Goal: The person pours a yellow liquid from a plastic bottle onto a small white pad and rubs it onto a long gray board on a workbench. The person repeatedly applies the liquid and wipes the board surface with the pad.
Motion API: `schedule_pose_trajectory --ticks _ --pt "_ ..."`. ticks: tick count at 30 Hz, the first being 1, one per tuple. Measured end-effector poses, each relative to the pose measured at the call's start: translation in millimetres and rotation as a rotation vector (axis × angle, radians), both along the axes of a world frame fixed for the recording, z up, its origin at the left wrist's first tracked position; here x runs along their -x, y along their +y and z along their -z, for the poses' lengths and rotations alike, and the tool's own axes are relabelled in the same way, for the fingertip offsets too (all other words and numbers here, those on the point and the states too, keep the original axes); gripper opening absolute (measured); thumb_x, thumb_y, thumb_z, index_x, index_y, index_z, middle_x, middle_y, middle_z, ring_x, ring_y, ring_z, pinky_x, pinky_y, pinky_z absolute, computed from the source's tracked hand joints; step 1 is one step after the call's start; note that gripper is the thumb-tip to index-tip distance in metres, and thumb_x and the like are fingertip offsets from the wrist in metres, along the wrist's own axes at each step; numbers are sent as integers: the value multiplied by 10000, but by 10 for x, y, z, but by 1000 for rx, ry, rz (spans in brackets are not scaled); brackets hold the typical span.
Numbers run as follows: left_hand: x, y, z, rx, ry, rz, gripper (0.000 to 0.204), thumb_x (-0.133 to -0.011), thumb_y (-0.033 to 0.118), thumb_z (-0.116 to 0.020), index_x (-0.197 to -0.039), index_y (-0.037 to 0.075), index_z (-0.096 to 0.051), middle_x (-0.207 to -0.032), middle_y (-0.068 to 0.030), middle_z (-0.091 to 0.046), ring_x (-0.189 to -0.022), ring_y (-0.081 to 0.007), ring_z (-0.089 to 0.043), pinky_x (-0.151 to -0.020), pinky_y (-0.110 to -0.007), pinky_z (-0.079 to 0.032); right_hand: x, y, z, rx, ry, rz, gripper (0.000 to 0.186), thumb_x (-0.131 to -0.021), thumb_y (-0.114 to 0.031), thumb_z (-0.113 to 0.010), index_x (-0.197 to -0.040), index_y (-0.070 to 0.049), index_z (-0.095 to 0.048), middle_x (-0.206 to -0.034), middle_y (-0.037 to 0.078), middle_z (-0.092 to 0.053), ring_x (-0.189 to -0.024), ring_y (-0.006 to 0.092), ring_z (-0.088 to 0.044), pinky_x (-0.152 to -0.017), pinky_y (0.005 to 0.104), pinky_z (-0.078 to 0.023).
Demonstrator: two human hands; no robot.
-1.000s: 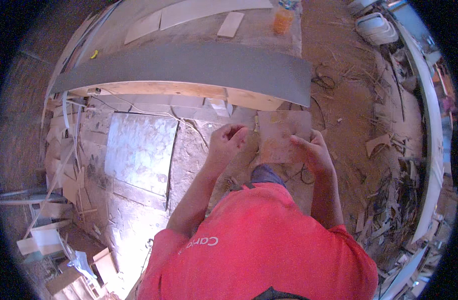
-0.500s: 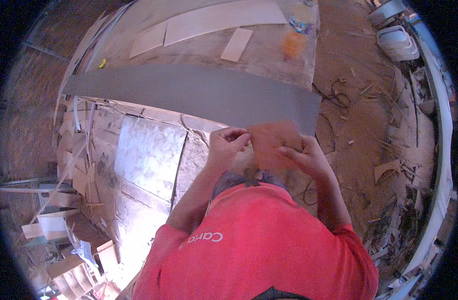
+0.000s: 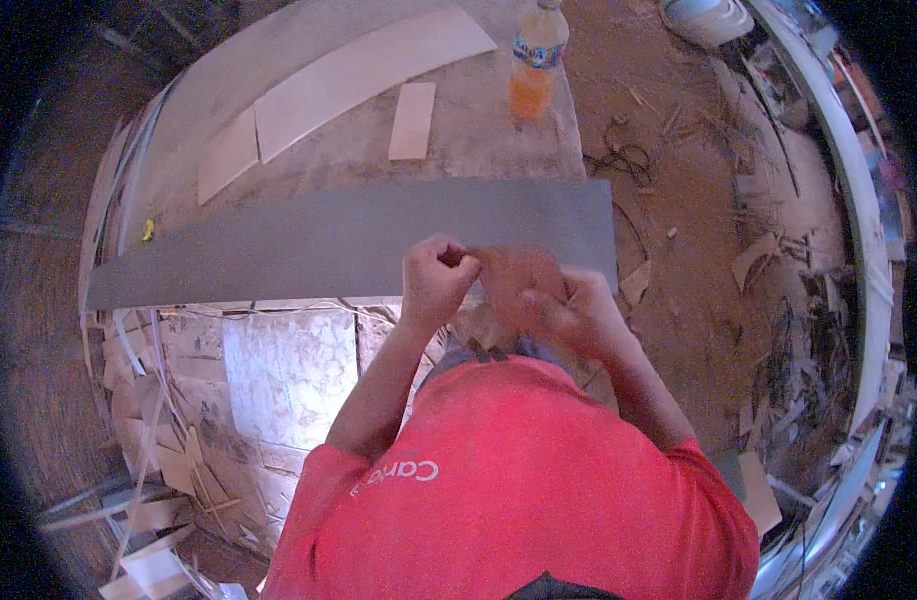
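Both hands are up in front of my red shirt, at the near edge of a long grey board [image 3: 278, 250]. Between them is a reddish-brown sheet that looks like sandpaper [image 3: 518, 275], smeared by motion. My left hand [image 3: 436, 283] is closed in a pinch at the left edge of the sandpaper. On the other side, my right hand [image 3: 581, 312] grips it, thumb lying on its face and fingers mostly hidden behind. The grey board lies flat across the worktable [image 3: 328, 180], partly covered by my hands.
Beyond the board lie a long curved pale panel [image 3: 368, 75], a small pale rectangle [image 3: 412, 120] and a yellow object [image 3: 148, 230]. A bottle with orange liquid [image 3: 533, 70] stands near the table's right edge. Cable [image 3: 623, 160] and wood scraps litter the floor at right.
My view has turned, so the board now lies more level and the table things sit further left. Both hands still hold the sandpaper, which has become blurred and looks narrower.
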State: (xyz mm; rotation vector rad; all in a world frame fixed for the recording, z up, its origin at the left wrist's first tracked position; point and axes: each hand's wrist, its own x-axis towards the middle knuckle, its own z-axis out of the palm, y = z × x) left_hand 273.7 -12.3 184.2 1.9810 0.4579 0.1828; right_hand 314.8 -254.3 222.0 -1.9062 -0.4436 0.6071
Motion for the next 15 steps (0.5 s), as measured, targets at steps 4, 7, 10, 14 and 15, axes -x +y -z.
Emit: schedule_pose_trajectory --ticks 4,7,10,14,15 --pt "-159 166 -75 24 -24 67 161 -768 128 -767 -785 -29 -737 -689 -118 -713 -646 -157 -684 -635 -322 -543 71 164 -8 -132 172 186 346 -963 -313 -802 -1084 9 -759 -962 54 -789 -862 117 -669 -759 353 -580" --pt "-252 408 175 42 -77 75 134 -774 110 -747 -756 -20 -717 -671 -96 -695 -621 -151 -661 -613 -324 -529 143 269 -179 -227 213 326 352 -960 -272 -827 -1153 11 -747 -1011 20 -765 -871 117 -703 -752 313 -579" --pt "-247 793 302 47 -129 96 149 -810 107 -696 -715 -5 -672 -643 -59 -658 -590 -139 -623 -568 -328 -497 115 158 -358 -284 196 484 355 -944 -257 -831 -1171 0 -739 -1018 35 -768 -854 145 -724 -756 321 -583" --pt "-106 952 35 539 1 161 215 -867 115 -600 -666 36 -599 -617 -15 -596 -574 -124 -580 -536 -312 -452 76 187 -394 -405 221 605 390 -922 -211 -827 -1224 7 -713 -1062 63 -772 -877 167 -739 -782 336 -589" --pt "-83 957 51 592 15 238 201 -891 143 -606 -716 44 -614 -646 -28 -610 -585 -138 -591 -553 -320 -467 66 205 -342 -415 223 620 396 -920 -205 -824 -1231 11 -707 -1068 63 -771 -880 165 -737 -785 337 -588"
